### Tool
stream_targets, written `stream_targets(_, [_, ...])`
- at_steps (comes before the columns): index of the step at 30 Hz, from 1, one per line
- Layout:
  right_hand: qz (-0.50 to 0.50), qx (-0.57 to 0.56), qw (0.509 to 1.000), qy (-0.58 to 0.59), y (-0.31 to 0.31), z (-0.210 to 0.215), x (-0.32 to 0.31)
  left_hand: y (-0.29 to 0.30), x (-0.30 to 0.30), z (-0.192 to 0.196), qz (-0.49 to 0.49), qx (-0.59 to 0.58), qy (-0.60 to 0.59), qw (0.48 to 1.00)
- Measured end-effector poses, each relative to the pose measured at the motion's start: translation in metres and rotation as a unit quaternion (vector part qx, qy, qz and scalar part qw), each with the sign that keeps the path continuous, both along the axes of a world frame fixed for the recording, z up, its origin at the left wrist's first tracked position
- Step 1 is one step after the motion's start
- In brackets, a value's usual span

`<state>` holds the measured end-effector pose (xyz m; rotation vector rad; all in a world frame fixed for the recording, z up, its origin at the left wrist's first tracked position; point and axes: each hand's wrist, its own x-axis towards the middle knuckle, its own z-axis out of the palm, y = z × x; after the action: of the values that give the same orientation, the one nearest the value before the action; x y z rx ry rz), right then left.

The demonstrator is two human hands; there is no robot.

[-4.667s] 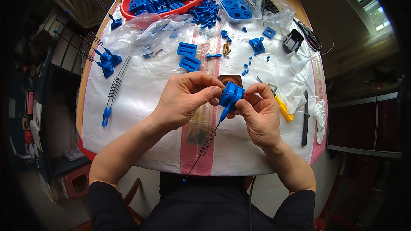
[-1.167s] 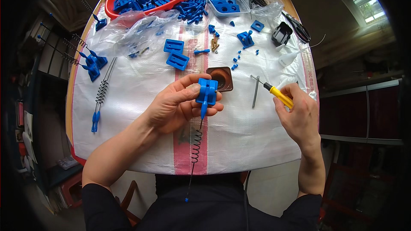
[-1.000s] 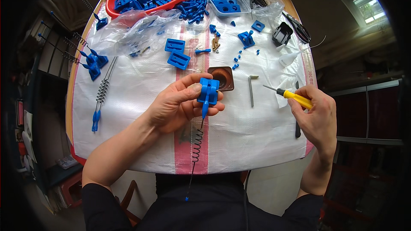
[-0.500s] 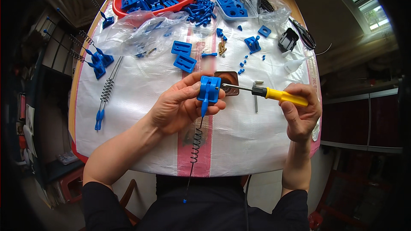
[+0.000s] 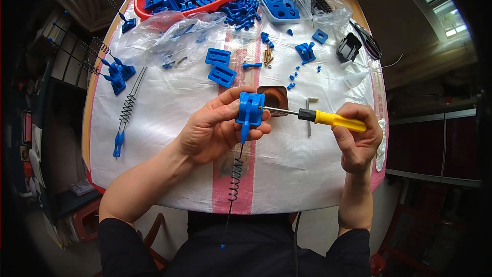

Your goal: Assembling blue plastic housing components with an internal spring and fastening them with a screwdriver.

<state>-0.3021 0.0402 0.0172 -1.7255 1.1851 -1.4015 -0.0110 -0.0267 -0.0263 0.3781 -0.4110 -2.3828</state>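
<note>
My left hand [image 5: 211, 124] grips a blue plastic bracket [image 5: 250, 106] between thumb and fingers, over the middle of the table. From the bracket's pointed blue arm a black coil spring wire [image 5: 235, 179] hangs down toward me, ending in a small blue tip. My right hand [image 5: 360, 136] is closed round the yellow handle of a screwdriver [image 5: 341, 121]. Its shaft points left, and the tip meets a small brass screw at the bracket's right side. Behind the bracket lies a brown square dish [image 5: 278, 94], partly hidden. An L-shaped hex key [image 5: 309, 120] rests beneath the screwdriver's shaft.
A red basin [image 5: 139, 7] of blue parts stands at the far left, beside a clear plastic tub [image 5: 307, 14]. Plastic bags [image 5: 169, 36], brass screws [image 5: 268, 55], loose blue plates [image 5: 222, 75], scissors [image 5: 370, 43] and finished-looking spring pieces [image 5: 127, 109] surround the work.
The screwdriver and my right hand have shifted slightly left and down, with the tip now against the screw. My left hand stays on the bracket.
</note>
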Motion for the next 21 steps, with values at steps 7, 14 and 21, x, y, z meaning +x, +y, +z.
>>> stream_targets(7, [0.043,-0.047,0.998,0.005,-0.004,0.000,0.001,-0.001,-0.001,0.001,0.002,-0.005,-0.013,1.000])
stream_targets(14, [0.026,0.021,0.999,0.036,-0.005,0.000,0.006,-0.001,0.003,0.001,0.012,-0.022,-0.016,1.000])
stream_targets(21, [-0.012,0.054,0.998,0.025,-0.002,0.009,0.013,-0.002,0.001,0.000,0.014,-0.023,-0.014,1.000])
